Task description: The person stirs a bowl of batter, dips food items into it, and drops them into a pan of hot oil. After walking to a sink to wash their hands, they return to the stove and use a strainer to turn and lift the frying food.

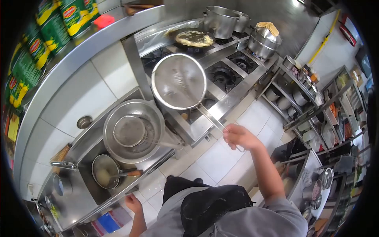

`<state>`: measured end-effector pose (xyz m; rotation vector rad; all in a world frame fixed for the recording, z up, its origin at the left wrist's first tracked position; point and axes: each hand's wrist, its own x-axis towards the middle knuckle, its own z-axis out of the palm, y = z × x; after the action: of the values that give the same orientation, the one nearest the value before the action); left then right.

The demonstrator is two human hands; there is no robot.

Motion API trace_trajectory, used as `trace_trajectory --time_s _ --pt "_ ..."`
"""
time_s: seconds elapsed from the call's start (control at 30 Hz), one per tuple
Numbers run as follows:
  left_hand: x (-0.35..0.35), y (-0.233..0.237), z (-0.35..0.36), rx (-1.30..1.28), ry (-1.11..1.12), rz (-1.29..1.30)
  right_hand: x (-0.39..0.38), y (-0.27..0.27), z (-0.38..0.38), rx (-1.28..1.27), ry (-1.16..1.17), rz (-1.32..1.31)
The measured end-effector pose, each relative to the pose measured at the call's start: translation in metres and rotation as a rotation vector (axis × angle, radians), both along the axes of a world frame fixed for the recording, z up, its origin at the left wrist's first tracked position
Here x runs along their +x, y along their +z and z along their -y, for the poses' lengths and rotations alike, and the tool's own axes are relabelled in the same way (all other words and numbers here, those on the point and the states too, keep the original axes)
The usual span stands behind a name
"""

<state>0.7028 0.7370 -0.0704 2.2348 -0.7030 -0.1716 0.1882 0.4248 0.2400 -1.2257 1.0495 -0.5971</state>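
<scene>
Hovering over the stove (228, 76) at upper centre, the wide mesh strainer (178, 81) is mid-carry. The right hand (238, 136) has its grip clenched on the long handle's end, so moving it calls for holding it level. Left hand (133, 203), lower left: grip unclear.

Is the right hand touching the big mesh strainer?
Touching. The head view shows the right hand closed around the handle end of the big mesh strainer, held above the stove.

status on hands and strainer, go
Right hand gripping strainer handle, strainer held over stove. Left hand low by sink. Metal bowl close beside strainer.
</scene>
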Motion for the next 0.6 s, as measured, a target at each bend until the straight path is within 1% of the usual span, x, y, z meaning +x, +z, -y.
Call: trace_trajectory --time_s 0.03,0.07,0.1,0.13,0.17,0.2,0.27,0.33,0.4,0.47,0.53,0.6 --pt "-0.018 -0.014 -0.009 0.114 -0.036 -0.11 -0.015 0.001 -0.002 0.073 -0.105 0.09" --pt "-0.036 -0.035 -0.023 0.12 -0.168 -0.226 -0.028 0.006 -0.003 0.076 -0.102 0.088" --pt "-0.051 -0.06 -0.037 0.178 -0.229 -0.556 -0.04 0.012 -0.002 0.169 -0.178 0.171" --pt "-0.062 -0.072 -0.051 0.254 -0.707 -0.471 -0.052 0.013 0.002 0.262 -0.252 0.254" --pt "-0.09 -0.038 -0.041 0.298 -1.139 0.121 -0.064 0.0 0.008 0.262 -0.326 0.166" --pt "-0.099 -0.038 -0.032 0.293 -1.132 0.118 -0.077 -0.017 0.015 0.259 -0.318 0.161" --pt "-0.123 -0.045 -0.003 0.33 -1.146 0.115 -0.101 -0.049 0.032 0.284 -0.457 0.146" --pt "-0.147 -0.06 0.029 0.362 -1.161 0.107 -0.12 -0.055 0.055 0.282 -0.485 0.122" --pt "-0.172 -0.077 0.063 0.395 -1.172 0.095 -0.135 -0.046 0.084 0.213 -0.567 0.166" --pt "-0.198 -0.09 0.088 0.437 -1.186 0.075 -0.148 -0.027 0.124 0.164 -0.616 0.164" --pt "-0.222 -0.088 0.105 0.493 -1.206 0.054 -0.162 -0.003 0.169 0.084 -0.615 0.158" --pt "-0.234 -0.091 0.132 0.545 -1.214 0.061 -0.178 0.016 0.221 0.063 -0.558 0.261"
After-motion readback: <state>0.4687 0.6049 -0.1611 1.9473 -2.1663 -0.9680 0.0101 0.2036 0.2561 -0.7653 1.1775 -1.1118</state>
